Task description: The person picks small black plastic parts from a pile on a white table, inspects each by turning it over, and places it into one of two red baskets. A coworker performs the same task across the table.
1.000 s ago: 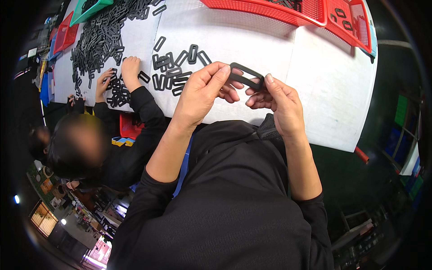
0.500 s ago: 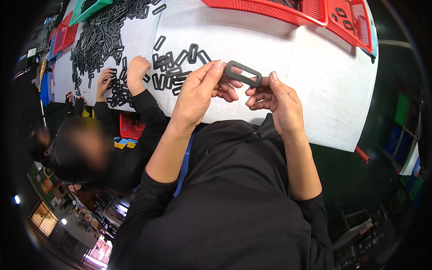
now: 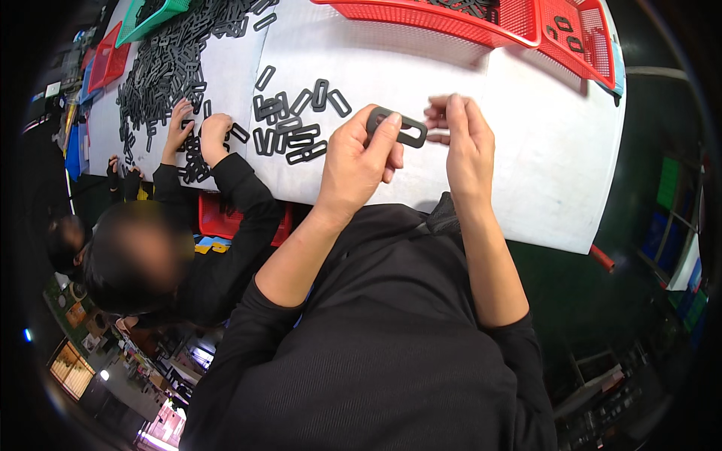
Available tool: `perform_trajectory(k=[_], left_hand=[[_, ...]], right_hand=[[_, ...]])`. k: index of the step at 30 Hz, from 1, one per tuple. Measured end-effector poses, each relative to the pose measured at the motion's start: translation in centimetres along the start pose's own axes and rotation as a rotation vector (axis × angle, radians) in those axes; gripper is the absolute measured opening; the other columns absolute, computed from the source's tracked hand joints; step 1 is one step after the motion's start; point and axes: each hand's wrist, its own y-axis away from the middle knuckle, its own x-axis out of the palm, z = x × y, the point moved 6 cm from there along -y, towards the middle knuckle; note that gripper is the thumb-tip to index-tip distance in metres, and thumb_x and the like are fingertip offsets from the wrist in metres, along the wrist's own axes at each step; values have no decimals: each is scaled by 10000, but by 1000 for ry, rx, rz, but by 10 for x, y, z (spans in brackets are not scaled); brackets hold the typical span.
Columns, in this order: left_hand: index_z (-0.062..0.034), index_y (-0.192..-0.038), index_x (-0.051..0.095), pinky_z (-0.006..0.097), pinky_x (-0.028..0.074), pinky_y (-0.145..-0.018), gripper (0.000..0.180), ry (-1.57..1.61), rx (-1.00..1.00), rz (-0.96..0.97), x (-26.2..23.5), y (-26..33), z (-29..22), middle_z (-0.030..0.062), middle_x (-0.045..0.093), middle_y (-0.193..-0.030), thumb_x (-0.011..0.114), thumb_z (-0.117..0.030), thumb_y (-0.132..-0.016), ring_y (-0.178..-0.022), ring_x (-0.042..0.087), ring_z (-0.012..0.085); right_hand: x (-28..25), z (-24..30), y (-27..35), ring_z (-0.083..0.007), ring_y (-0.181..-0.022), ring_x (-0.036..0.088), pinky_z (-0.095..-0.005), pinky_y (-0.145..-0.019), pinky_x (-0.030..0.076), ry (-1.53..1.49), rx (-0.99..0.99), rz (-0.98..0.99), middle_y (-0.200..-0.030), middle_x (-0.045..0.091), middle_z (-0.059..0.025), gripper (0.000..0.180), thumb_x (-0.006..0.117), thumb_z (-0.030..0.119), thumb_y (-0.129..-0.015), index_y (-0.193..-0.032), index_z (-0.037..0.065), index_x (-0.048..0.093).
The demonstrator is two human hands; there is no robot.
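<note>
My left hand [image 3: 355,161] pinches a dark grey oblong loop buckle [image 3: 408,121], its thumb lying across the near face and covering part of the slot. Just beyond the buckle's right end, my right hand [image 3: 469,154] is raised with fingers extended and slightly blurred, holding nothing that I can see. Left of my hands, several similar buckles [image 3: 303,136] lie loosely scattered on the white tabletop [image 3: 376,60].
A large heap of buckles [image 3: 162,83] covers the table's left part, where a co-worker's hands [image 3: 216,135] are busy. Red baskets [image 3: 451,34] holding pieces stand along the far side, and a green basket [image 3: 154,19] at the far left. Another red basket [image 3: 218,222] sits below the table edge.
My right hand has come off the buckle's right end and straightened its fingers. The left thumb has shifted onto the buckle's face. The co-worker's nearer hand has moved lower left.
</note>
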Motion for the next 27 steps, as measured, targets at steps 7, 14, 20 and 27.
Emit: perform_trajectory(k=[7,14,20,27], left_hand=[[4,-875,486,203,373,-391,191,76,66,8,11,8,-9,57,553,-563,420,-163,-940,-421,500,81],[-15,-823,440,243,355,-396,196,-215,260,-98,6,9,-16,40,514,-513,387,-154,-950,-405,453,82],[-12,-850,456,204,322,-415,187,-283,300,-177,4,23,-12,0,447,-530,375,-144,-954,-441,413,43],[-7,-830,456,205,324,-420,204,-216,298,-175,3,19,-10,2,444,-548,365,-140,-956,-443,387,40]], right_hand=[[35,25,-24,-240,-679,597,-335,-614,454,219,-269,-15,-799,597,-126,268,469,246,-913,-908,-2,571],[46,15,-35,-304,-773,582,-384,-685,444,360,-183,-7,-877,609,-134,352,443,341,-913,-922,19,586],[48,18,-38,-342,-804,577,-403,-702,445,470,-170,-77,-880,604,-144,361,428,349,-916,-911,24,586],[42,2,-41,-357,-823,575,-433,-705,439,465,-125,-81,-856,613,-164,341,406,337,-923,-937,40,573]])
